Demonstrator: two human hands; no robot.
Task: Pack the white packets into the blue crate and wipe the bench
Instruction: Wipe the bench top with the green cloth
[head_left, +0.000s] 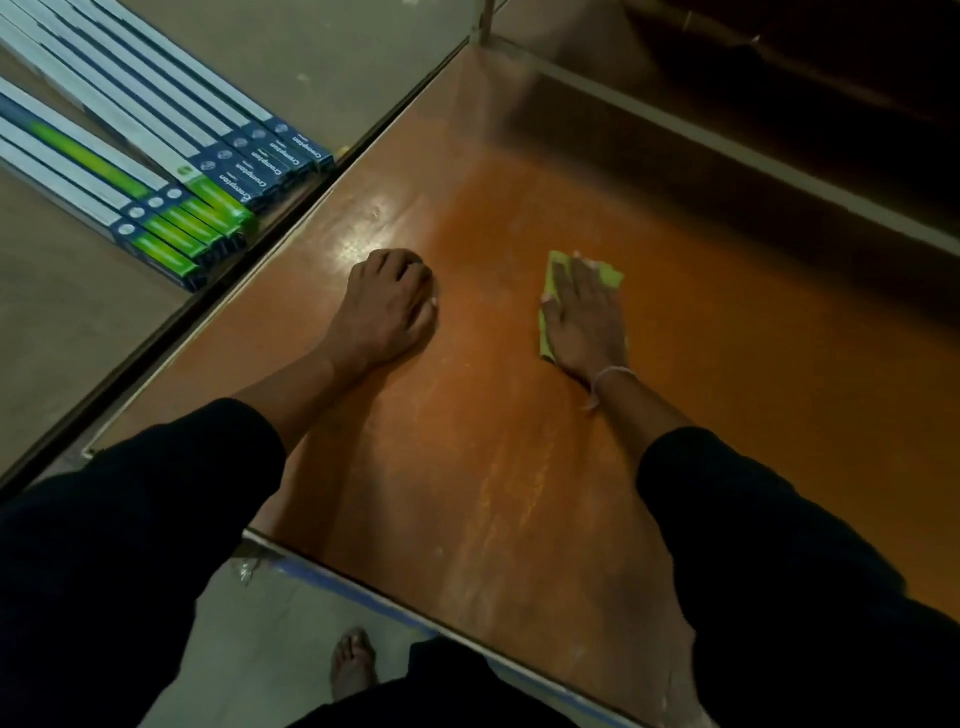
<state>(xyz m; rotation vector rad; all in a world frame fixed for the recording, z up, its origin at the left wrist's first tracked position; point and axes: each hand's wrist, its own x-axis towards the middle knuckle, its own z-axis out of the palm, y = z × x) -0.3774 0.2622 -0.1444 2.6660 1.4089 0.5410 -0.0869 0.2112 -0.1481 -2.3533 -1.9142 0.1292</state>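
My right hand (584, 317) lies flat with straight fingers on a yellow-green cloth (610, 274), pressing it onto the orange-brown bench top (493, 441). The cloth shows past my fingertips and along the left of my palm. My left hand (387, 306) rests on the bench to the left with its fingers curled under, holding nothing. No white packets and no blue crate are in view.
Several long blue, white and green boxes (171, 171) lie on the floor beyond the bench's left edge. A metal frame rail (727, 150) runs along the bench's far side, with a dark space behind. My bare foot (353, 665) stands on the floor by the near edge.
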